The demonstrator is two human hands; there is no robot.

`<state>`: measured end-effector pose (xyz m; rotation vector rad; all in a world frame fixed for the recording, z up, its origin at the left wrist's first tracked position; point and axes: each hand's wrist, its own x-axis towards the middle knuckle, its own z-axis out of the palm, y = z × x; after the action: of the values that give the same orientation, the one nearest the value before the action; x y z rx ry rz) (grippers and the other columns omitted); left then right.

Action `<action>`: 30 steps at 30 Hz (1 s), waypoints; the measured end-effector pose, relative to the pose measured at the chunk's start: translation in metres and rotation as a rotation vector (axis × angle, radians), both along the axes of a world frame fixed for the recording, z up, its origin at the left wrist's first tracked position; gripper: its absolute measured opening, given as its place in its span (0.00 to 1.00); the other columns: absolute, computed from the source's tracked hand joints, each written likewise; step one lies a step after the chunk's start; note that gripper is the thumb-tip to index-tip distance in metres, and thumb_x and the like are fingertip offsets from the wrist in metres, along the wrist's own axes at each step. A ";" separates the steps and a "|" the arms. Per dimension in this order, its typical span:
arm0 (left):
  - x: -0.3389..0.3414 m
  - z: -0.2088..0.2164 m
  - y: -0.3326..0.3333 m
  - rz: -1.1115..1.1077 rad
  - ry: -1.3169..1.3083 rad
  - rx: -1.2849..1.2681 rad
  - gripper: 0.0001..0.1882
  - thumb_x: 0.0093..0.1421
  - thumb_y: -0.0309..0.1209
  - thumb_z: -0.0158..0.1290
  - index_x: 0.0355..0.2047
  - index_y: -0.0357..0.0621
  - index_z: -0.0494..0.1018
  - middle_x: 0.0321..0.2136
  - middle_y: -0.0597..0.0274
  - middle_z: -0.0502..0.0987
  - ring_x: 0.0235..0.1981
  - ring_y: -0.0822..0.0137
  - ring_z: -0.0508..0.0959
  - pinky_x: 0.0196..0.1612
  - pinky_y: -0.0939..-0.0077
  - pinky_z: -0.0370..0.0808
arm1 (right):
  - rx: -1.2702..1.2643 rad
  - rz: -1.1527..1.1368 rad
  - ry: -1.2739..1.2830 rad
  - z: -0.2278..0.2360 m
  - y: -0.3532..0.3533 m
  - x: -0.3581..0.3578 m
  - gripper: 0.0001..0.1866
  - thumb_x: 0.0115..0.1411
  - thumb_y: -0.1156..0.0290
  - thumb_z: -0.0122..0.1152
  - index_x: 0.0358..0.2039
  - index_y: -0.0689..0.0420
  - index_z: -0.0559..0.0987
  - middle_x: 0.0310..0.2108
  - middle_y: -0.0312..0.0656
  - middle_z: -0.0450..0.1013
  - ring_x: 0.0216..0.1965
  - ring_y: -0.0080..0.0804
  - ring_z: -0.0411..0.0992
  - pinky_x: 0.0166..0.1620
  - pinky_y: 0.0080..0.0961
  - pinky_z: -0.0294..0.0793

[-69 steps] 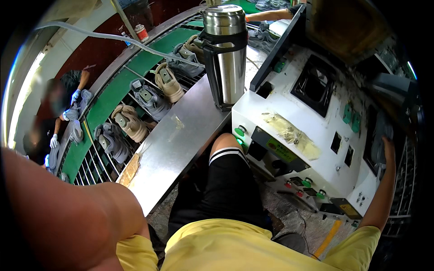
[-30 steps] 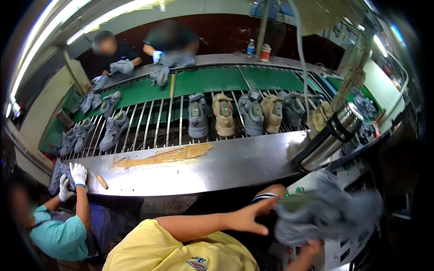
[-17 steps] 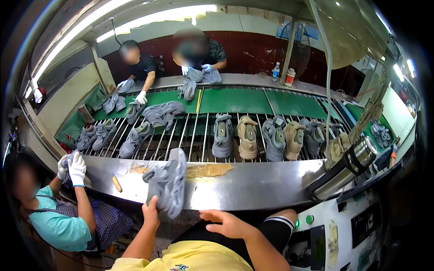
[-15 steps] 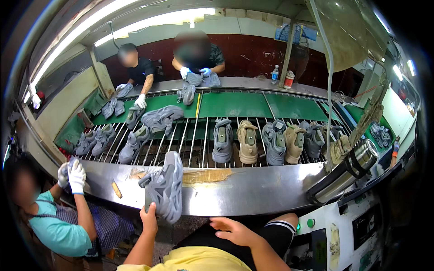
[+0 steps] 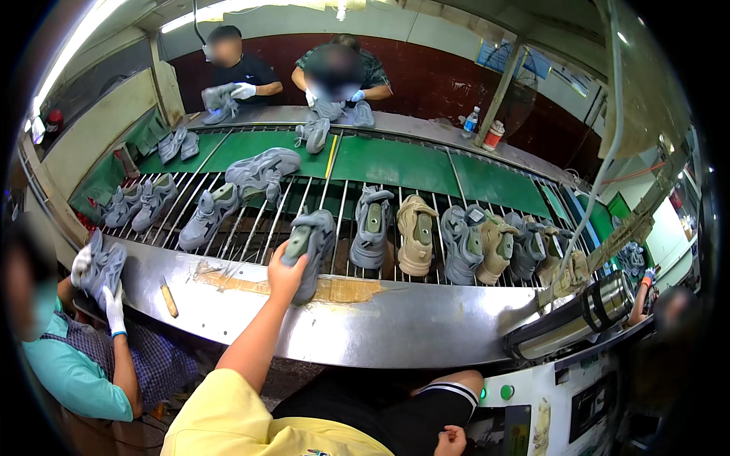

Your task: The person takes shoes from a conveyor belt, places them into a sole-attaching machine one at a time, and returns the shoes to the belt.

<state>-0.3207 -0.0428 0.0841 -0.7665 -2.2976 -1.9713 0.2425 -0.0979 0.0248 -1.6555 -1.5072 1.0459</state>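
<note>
My left hand [image 5: 286, 270] is closed around the heel end of a grey sneaker [image 5: 320, 247], at the green last [image 5: 297, 242] set in its opening. The sneaker is held upright, toe toward the roller rack, over the near metal edge [image 5: 395, 323]. To its right stand another grey sneaker [image 5: 371, 235] and a beige sneaker [image 5: 416, 243], heels toward me, with green lasts inside. My right hand [image 5: 451, 441] rests low by my right leg, fingers curled, with nothing seen in it.
More grey and beige shoes line the rack to the right; several grey ones [image 5: 209, 216] lie left. A wooden-handled tool [image 5: 169, 298] and a steel thermos [image 5: 570, 319] are on the near edge. A gloved co-worker [image 5: 84, 357] handles a shoe at left; two people work across the green belt [image 5: 395, 167].
My left hand has carried the grey sneaker forward and right, from the near edge to the rack, turning it. My right hand has drawn back down to the right, and its fingers have curled.
</note>
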 end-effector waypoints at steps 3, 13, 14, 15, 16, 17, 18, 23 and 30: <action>-0.008 0.005 0.048 0.126 0.005 -0.152 0.27 0.46 0.37 0.62 0.47 0.41 0.72 0.43 0.49 0.76 0.45 0.53 0.76 0.49 0.67 0.71 | 0.199 0.010 -0.357 0.052 0.003 -0.059 0.05 0.46 0.75 0.59 0.26 0.58 0.76 0.24 0.41 0.68 0.25 0.36 0.68 0.33 0.28 0.69; -0.037 -0.046 0.086 -0.043 0.154 -0.033 0.35 0.46 0.38 0.63 0.54 0.42 0.65 0.56 0.50 0.66 0.56 0.51 0.67 0.56 0.65 0.66 | 0.197 -0.004 -0.285 0.024 0.009 -0.047 0.03 0.49 0.76 0.57 0.26 0.58 0.74 0.23 0.40 0.68 0.25 0.33 0.67 0.34 0.28 0.69; -0.032 -0.045 0.080 -0.015 0.158 -0.071 0.35 0.47 0.37 0.63 0.54 0.41 0.64 0.56 0.49 0.66 0.57 0.50 0.67 0.57 0.64 0.65 | 0.186 -0.008 -0.261 0.022 0.009 -0.045 0.03 0.49 0.77 0.57 0.26 0.59 0.74 0.23 0.40 0.69 0.25 0.33 0.67 0.34 0.28 0.69; -0.026 -0.046 0.077 0.008 0.192 -0.082 0.34 0.48 0.35 0.61 0.55 0.40 0.64 0.55 0.47 0.66 0.57 0.49 0.66 0.57 0.63 0.64 | 0.194 -0.001 -0.277 0.021 0.010 -0.046 0.03 0.49 0.77 0.57 0.26 0.59 0.74 0.23 0.40 0.69 0.26 0.33 0.67 0.34 0.28 0.69; -0.016 -0.050 0.069 0.042 0.263 -0.076 0.33 0.49 0.33 0.59 0.55 0.38 0.63 0.55 0.45 0.66 0.56 0.48 0.66 0.58 0.63 0.64 | 0.201 0.003 -0.292 0.020 0.008 -0.048 0.03 0.49 0.77 0.57 0.27 0.59 0.74 0.24 0.40 0.69 0.26 0.33 0.67 0.35 0.28 0.69; -0.004 -0.054 0.061 0.070 0.312 -0.071 0.32 0.50 0.30 0.57 0.56 0.37 0.62 0.54 0.43 0.66 0.56 0.47 0.66 0.58 0.62 0.63 | 0.208 0.007 -0.307 0.020 0.007 -0.051 0.03 0.49 0.77 0.57 0.27 0.59 0.74 0.24 0.40 0.69 0.26 0.33 0.67 0.35 0.29 0.69; 0.010 -0.057 0.050 0.069 0.315 -0.076 0.31 0.51 0.28 0.55 0.56 0.35 0.61 0.54 0.42 0.66 0.56 0.46 0.66 0.59 0.61 0.63 | 0.196 0.005 -0.332 0.023 0.006 -0.053 0.04 0.50 0.76 0.57 0.27 0.59 0.74 0.24 0.41 0.69 0.26 0.33 0.68 0.35 0.29 0.69; 0.047 -0.053 0.000 -0.039 0.119 -0.138 0.29 0.50 0.25 0.52 0.55 0.34 0.63 0.54 0.42 0.66 0.56 0.47 0.66 0.60 0.62 0.62 | 0.177 -0.008 -0.300 0.025 0.000 -0.050 0.04 0.50 0.75 0.58 0.28 0.59 0.75 0.24 0.41 0.69 0.26 0.34 0.68 0.35 0.29 0.69; -0.039 -0.042 0.010 0.131 0.211 -0.095 0.30 0.48 0.25 0.52 0.54 0.36 0.63 0.51 0.45 0.68 0.56 0.49 0.66 0.61 0.61 0.59 | 0.125 0.001 -0.370 0.052 -0.001 -0.066 0.03 0.50 0.76 0.57 0.27 0.59 0.75 0.24 0.41 0.70 0.27 0.34 0.68 0.35 0.29 0.70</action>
<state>-0.3599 -0.0332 0.0417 -0.7677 -2.2676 -1.6531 0.1769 -0.0993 0.0771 -1.8278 -1.7653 0.6523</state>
